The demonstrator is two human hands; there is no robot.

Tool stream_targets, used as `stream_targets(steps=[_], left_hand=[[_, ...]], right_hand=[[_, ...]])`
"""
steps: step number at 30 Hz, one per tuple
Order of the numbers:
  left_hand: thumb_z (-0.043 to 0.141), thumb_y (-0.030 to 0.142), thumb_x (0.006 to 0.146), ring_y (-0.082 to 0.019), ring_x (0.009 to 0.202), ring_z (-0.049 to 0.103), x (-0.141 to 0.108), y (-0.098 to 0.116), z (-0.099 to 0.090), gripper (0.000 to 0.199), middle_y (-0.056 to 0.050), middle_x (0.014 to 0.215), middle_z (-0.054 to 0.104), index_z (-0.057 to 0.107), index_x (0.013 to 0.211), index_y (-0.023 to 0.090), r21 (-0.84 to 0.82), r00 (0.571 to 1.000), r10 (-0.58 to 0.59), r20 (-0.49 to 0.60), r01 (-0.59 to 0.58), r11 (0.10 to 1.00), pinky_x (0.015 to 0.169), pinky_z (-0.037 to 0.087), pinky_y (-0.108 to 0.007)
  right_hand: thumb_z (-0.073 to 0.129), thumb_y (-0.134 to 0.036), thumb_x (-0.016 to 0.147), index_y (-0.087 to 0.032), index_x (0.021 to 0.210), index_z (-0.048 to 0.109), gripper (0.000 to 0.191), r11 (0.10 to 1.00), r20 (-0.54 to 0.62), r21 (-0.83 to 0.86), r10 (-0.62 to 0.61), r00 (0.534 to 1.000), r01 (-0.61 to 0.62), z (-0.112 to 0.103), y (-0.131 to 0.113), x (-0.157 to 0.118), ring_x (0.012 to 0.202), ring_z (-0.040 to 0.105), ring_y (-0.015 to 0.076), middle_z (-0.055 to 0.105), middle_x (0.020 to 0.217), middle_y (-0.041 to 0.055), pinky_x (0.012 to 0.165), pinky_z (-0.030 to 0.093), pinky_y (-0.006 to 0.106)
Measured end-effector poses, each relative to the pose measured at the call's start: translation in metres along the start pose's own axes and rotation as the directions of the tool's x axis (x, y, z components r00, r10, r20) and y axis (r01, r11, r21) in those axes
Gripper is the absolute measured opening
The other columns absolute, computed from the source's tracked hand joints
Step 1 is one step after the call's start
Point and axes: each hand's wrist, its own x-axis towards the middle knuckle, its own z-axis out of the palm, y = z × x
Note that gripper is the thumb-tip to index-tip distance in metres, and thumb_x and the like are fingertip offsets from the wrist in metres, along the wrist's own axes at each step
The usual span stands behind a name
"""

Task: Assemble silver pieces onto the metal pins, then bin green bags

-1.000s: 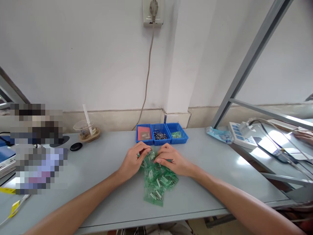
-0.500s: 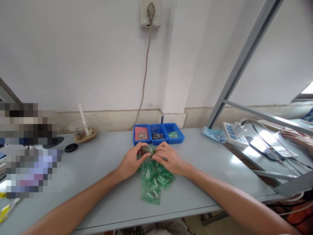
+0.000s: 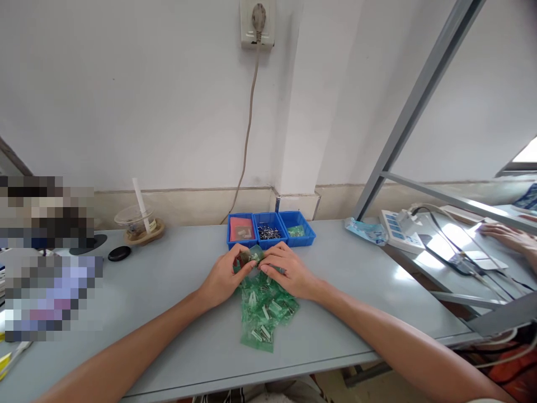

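Note:
Both hands meet over a pile of green plastic packets with small metal and white parts inside, lying on the grey table. My left hand pinches the left side of a small green packet. On its right side my right hand has its fingers closed on the same packet. Just beyond the hands stand three blue trays: the left tray has a reddish packet, the middle tray dark metal pieces, the right tray green packets.
A cup with a straw and a black oval object are on the left. On the right are a light-blue packet, a power strip, cables and a metal frame. Another person's hand rests at far right.
The small packet between my fingers has shifted and shows more of its green film. Both hands have barely moved.

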Motion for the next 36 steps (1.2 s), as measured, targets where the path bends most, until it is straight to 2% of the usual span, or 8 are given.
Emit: stream_targets(steps=[10, 16, 22, 30, 36], left_hand=[[0.059, 0.043, 0.104, -0.015, 0.078, 0.059, -0.0007, 0.0029, -0.0007, 0.021, 0.001, 0.089, 0.067, 0.06, 0.104, 0.022, 0.042, 1.0, 0.029, 0.012, -0.029, 0.999, 0.072, 0.045, -0.027], [0.059, 0.043, 0.104, -0.017, 0.086, 0.061, -0.0006, -0.0019, -0.0023, 0.021, 0.0, 0.098, 0.071, 0.065, 0.107, 0.023, 0.093, 0.997, 0.064, -0.036, -0.061, 0.994, 0.077, 0.047, -0.028], [0.056, 0.044, 0.106, -0.017, 0.085, 0.061, -0.001, -0.0026, -0.0039, 0.024, 0.0, 0.092, 0.069, 0.067, 0.101, 0.023, 0.127, 0.991, 0.126, -0.042, -0.12, 0.985, 0.08, 0.046, -0.029], [0.055, 0.043, 0.107, -0.018, 0.087, 0.06, -0.0025, -0.0055, -0.0025, 0.023, 0.0, 0.093, 0.069, 0.066, 0.105, 0.024, 0.202, 0.988, 0.156, -0.006, -0.151, 0.968, 0.081, 0.047, -0.031], [0.055, 0.042, 0.107, -0.019, 0.084, 0.059, -0.0041, -0.0041, -0.0031, 0.024, -0.001, 0.088, 0.068, 0.067, 0.099, 0.023, 0.236, 0.97, 0.238, -0.041, -0.222, 0.946, 0.081, 0.046, -0.033]], right_hand=[[0.055, -0.027, 0.108, -0.022, 0.104, 0.073, 0.02, 1.0, -0.006, -0.011, 0.02, 1.0, -0.02, 0.0029, 0.003, -0.0018, 0.101, 0.057, 0.0223, 0.072, 0.109, 0.0066, 0.093, 0.046, 0.041], [0.055, -0.026, 0.108, -0.022, 0.101, 0.074, 0.021, 1.0, -0.023, 0.006, 0.024, 0.999, -0.024, 0.003, 0.0032, -0.0015, 0.102, 0.057, 0.0232, 0.072, 0.11, 0.0074, 0.092, 0.047, 0.042], [0.055, -0.025, 0.108, -0.022, 0.1, 0.073, 0.02, 1.0, -0.012, 0.01, 0.03, 0.999, -0.03, 0.0024, 0.0008, -0.0008, 0.1, 0.057, 0.0229, 0.072, 0.109, 0.007, 0.093, 0.047, 0.043], [0.053, -0.028, 0.109, -0.022, 0.095, 0.073, 0.026, 0.998, -0.004, 0.01, 0.059, 0.998, -0.059, 0.0055, 0.0072, -0.004, 0.1, 0.056, 0.0233, 0.071, 0.106, 0.0075, 0.092, 0.047, 0.043], [0.049, -0.03, 0.11, -0.021, 0.093, 0.073, 0.031, 0.997, -0.014, 0.051, 0.055, 0.998, -0.055, 0.0061, 0.0033, -0.0019, 0.095, 0.057, 0.0222, 0.071, 0.1, 0.0074, 0.09, 0.046, 0.043]])
